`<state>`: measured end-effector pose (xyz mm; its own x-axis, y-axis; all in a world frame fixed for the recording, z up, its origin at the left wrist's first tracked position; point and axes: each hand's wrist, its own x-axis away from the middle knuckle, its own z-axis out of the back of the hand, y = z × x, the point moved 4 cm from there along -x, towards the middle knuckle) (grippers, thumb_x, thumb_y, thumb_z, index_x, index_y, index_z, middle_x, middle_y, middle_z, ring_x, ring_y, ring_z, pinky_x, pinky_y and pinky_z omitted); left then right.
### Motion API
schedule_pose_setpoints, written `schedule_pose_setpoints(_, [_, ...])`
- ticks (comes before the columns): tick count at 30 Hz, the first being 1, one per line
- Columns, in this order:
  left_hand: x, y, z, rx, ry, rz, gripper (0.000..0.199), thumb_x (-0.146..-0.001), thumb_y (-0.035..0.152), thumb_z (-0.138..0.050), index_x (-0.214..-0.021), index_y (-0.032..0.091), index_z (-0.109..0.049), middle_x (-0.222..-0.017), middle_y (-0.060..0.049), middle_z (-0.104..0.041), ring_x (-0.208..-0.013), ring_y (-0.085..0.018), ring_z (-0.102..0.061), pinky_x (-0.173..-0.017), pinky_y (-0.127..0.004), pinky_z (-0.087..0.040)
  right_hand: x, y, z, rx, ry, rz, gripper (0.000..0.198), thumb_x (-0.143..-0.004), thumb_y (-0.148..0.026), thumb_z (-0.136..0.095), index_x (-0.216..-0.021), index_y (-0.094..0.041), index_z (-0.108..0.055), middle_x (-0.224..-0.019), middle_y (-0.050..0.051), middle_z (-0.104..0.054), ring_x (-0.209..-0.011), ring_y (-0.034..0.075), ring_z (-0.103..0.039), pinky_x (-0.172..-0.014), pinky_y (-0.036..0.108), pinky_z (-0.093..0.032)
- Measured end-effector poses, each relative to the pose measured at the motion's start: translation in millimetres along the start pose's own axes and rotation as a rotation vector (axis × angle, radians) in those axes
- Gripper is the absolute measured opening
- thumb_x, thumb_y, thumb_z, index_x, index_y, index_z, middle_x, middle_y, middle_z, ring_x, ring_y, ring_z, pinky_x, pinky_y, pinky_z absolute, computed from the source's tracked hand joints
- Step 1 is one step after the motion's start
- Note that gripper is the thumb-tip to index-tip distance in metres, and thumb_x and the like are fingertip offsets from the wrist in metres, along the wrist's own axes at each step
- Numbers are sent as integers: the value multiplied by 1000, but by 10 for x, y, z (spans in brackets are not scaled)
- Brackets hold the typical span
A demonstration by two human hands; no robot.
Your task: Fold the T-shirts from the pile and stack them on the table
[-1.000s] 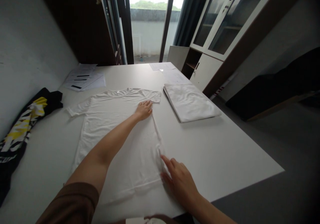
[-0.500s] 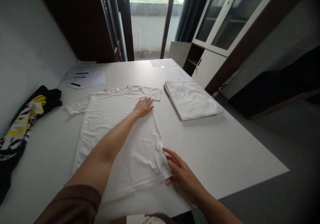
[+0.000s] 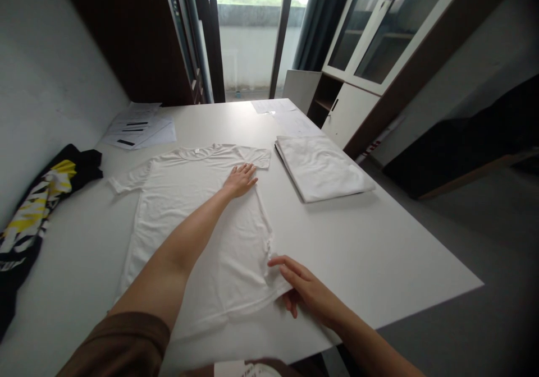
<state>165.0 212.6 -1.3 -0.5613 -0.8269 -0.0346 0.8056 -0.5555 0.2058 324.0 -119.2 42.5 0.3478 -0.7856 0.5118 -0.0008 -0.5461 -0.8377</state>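
A white short-sleeved T-shirt lies spread on the white table, its collar away from me. My left hand rests flat on it below the right-hand sleeve, with the fingers stretched out. At the lower right side of the shirt, my right hand has the edge of the fabric between its fingers. The index finger lies over the cloth, and other fingers curl beneath the hem corner. Small creases bunch up just beyond that fingertip. My left forearm covers part of the shirt's front.
To the right of the shirt lies a folded white cloth stack. Papers lie at the far left, and more sheets at the far edge. A black garment with yellow and white print lies along the left wall. The table's edge slants down the right.
My right hand has shifted its fingers at the shirt's side edge, the index finger now reaching over the cloth, and the fabric there is more gathered. My left hand stays in place.
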Motion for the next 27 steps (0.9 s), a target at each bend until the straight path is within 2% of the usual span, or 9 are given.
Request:
schedule_pose_setpoints(4, [-18,-22,-26,10,36,22,67,-105,54,-28,-164,23,-25,-171,-6,-23,-158,-24,-19,-128,-50,-15,1,-53,189,178,46,36,53,-87,-72,-61,-81,-20,-56,-59,-7,-46,-44,8,-48,-42,19,-38])
schedule_pose_setpoints(6, [-31,-31,-44,14,34,26,69,-105,55,-28,-165,22,-22,-171,-7,-23,-158,-24,-18,-128,-51,-14,22,-34,215,236,11,48,53,-88,-70,-60,-74,-20,-50,-59,-7,-44,-44,8,-48,-41,18,-36])
schedule_pose_setpoints(9, [-54,-38,-65,6,13,33,71,-104,55,-29,-166,21,-20,-171,-7,-20,-159,-25,-16,-128,-52,-12,78,21,183,292,-29,54,50,-91,-66,-59,-72,-20,-49,-60,-7,-45,-43,7,-46,-40,18,-35])
schedule_pose_setpoints(16, [-74,-21,-77,-9,-23,55,73,-103,56,-28,-166,21,-17,-173,-7,-15,-159,-26,-12,-128,-52,-9,255,43,132,401,10,9,36,-96,-52,-58,-78,-21,-50,-46,-10,-44,-38,7,-41,-42,18,-28])
schedule_pose_setpoints(24, [-80,2,-89,0,-19,66,72,-103,57,-27,-167,23,-17,-172,-7,-16,-159,-27,-11,-127,-56,-9,360,-79,179,504,-116,-33,29,-98,-47,-56,-85,-21,-59,-49,-7,-51,-44,12,-51,-48,20,-37])
schedule_pose_setpoints(27, [-87,65,-63,-5,-23,79,71,-103,54,-30,-166,21,-19,-172,-9,-17,-159,-29,-12,-127,-57,-10,287,-270,195,722,-12,59,27,-99,-41,-54,-84,-21,-65,-57,-3,-58,-53,13,-55,-55,22,-39])
